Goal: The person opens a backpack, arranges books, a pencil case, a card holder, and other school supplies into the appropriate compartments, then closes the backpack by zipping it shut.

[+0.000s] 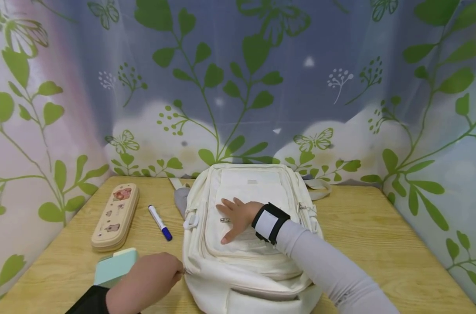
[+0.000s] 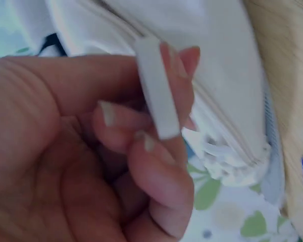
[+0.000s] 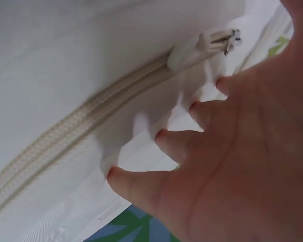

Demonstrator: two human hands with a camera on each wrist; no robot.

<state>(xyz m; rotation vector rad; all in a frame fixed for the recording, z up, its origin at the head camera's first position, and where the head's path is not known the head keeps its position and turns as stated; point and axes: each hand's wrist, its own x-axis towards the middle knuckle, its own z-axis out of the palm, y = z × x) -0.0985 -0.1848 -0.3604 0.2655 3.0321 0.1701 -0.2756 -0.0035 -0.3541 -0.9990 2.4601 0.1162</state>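
A white backpack [image 1: 249, 187] lies on the wooden table, its front pocket facing up. At its lower left side my left hand [image 1: 155, 272] pinches a zipper pull [image 2: 159, 91], a flat white tab held between thumb and fingers. My right hand [image 1: 239, 216] rests with spread fingers on the front pocket. In the right wrist view, the fingertips [image 3: 113, 174] press into the white fabric beside a curved pocket zipper [image 3: 81, 118]. That zipper's own white pull [image 3: 184, 54] lies near the little fingers' side, untouched.
Left of the backpack lie a blue-capped marker [image 1: 159, 222] and a cream pencil case [image 1: 115, 218] with cartoon animals. A mint-green box [image 1: 114, 267] sits partly behind my left hand. A strap [image 1: 320, 187] sticks out at the right; a leaf-patterned curtain [image 1: 230, 109] hangs behind.
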